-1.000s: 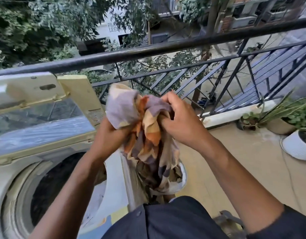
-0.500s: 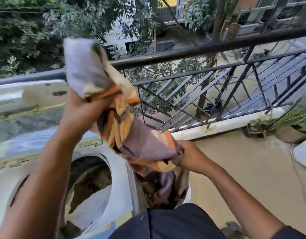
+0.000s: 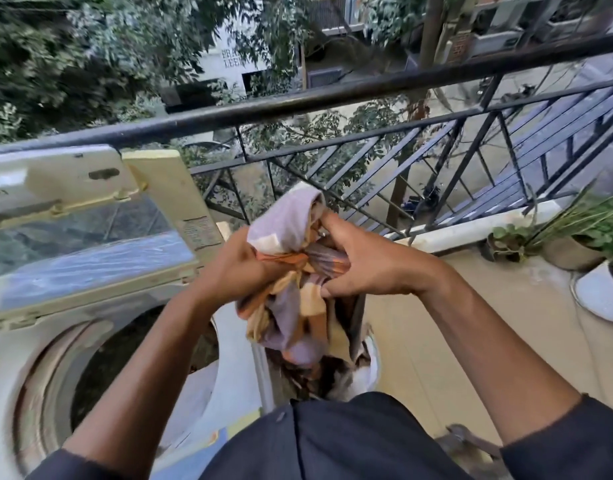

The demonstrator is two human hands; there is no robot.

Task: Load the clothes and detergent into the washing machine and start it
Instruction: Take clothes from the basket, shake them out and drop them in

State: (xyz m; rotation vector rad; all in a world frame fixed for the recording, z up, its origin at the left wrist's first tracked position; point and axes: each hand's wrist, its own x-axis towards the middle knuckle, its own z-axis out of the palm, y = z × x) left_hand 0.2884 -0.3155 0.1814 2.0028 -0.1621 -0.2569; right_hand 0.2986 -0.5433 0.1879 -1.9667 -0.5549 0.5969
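At the left stands the washing machine (image 3: 38,341), its lid (image 3: 87,216) raised and the drum (image 3: 132,362) open below. The left hand (image 3: 236,268) and right hand (image 3: 364,268) meet above the machine's right edge, both with fingers curled round a bunched orange-and-lilac cloth (image 3: 291,306) that hangs down between them. Further right, potted plants (image 3: 582,233) sit on the floor by the black railing (image 3: 367,95).
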